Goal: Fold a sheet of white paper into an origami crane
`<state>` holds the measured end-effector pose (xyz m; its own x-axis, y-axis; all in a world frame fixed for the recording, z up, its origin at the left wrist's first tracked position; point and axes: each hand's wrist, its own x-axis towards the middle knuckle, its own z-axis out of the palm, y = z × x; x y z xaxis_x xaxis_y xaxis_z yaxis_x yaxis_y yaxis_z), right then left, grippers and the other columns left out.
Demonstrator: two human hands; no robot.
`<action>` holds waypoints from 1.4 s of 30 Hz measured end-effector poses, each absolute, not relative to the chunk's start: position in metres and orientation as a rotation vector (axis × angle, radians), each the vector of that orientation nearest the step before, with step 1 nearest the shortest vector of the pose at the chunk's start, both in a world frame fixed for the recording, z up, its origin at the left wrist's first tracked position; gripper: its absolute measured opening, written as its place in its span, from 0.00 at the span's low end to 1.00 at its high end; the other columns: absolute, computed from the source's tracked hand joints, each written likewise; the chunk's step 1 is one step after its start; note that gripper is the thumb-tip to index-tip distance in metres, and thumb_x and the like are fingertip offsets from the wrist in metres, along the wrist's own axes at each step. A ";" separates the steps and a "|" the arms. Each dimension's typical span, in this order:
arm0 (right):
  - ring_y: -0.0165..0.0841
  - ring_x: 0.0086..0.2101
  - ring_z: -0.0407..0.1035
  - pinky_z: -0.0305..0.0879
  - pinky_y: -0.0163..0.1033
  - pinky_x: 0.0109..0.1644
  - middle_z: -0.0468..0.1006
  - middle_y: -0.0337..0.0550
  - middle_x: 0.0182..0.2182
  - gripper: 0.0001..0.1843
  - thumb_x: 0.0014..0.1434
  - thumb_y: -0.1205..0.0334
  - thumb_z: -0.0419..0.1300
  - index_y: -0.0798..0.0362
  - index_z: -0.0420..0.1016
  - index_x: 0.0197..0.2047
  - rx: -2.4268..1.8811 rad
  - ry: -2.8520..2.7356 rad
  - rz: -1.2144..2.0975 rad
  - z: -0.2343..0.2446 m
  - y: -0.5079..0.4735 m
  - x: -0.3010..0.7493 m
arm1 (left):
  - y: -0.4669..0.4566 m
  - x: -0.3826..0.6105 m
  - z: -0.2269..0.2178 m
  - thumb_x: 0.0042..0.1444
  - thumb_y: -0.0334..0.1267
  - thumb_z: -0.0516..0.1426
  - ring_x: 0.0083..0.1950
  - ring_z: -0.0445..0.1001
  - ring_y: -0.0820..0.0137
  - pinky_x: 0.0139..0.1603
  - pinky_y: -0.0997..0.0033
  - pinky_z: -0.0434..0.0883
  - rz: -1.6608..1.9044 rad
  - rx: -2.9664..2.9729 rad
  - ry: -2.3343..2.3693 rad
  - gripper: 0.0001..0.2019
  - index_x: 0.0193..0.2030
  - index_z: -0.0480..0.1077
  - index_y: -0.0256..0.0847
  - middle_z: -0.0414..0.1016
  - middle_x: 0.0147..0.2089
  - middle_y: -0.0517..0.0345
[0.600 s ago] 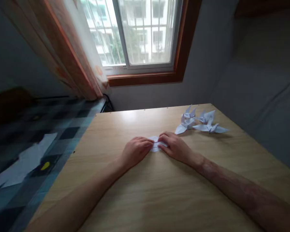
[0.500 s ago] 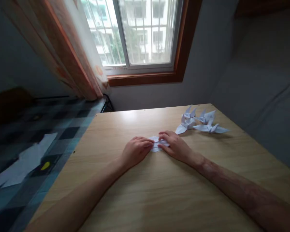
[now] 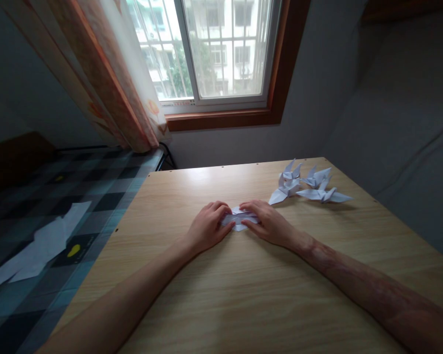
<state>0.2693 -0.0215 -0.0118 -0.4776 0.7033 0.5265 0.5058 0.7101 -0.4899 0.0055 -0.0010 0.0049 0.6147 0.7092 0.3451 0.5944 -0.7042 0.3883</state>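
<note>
A small folded piece of white paper (image 3: 238, 219) lies flat on the wooden table (image 3: 243, 295), near its middle. My left hand (image 3: 206, 227) rests at the paper's left end with its fingers curled and pressed on it. At the right end, my right hand (image 3: 268, 222) pinches the paper between thumb and fingers. Most of the paper is hidden under both hands.
Several finished white paper cranes (image 3: 310, 184) stand at the table's far right. To the left is a bed with a dark checked cover (image 3: 59, 216), loose white sheets (image 3: 40, 246) on it. A curtain (image 3: 110, 78) and a window (image 3: 214, 49) are behind, grey walls at the right.
My left fingers have curled in further and shifted slightly up the paper. The right fingers slid a little along the paper. The view became sharper and tilted slightly.
</note>
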 end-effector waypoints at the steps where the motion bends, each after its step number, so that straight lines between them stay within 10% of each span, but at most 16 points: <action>1: 0.48 0.56 0.76 0.71 0.55 0.63 0.83 0.52 0.56 0.18 0.71 0.62 0.67 0.48 0.75 0.62 -0.920 -2.176 0.358 -0.011 -0.022 0.269 | -0.001 0.006 0.005 0.70 0.43 0.63 0.54 0.75 0.58 0.57 0.55 0.73 0.711 2.601 1.060 0.08 0.51 0.73 0.44 0.77 0.54 0.51; 42: 0.43 0.53 0.79 0.73 0.50 0.60 0.87 0.47 0.52 0.05 0.64 0.68 0.71 0.49 0.83 0.39 -0.954 -2.048 0.665 0.002 -0.025 0.267 | -0.001 0.005 0.010 0.63 0.50 0.68 0.51 0.76 0.58 0.54 0.59 0.73 0.695 2.472 0.934 0.15 0.45 0.73 0.43 0.78 0.48 0.52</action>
<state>0.2666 -0.0245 0.0017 -0.4259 0.8010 0.4207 0.4013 0.5840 -0.7057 0.0045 -0.0011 0.0100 0.6518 0.6942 0.3053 0.4920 -0.6935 0.5264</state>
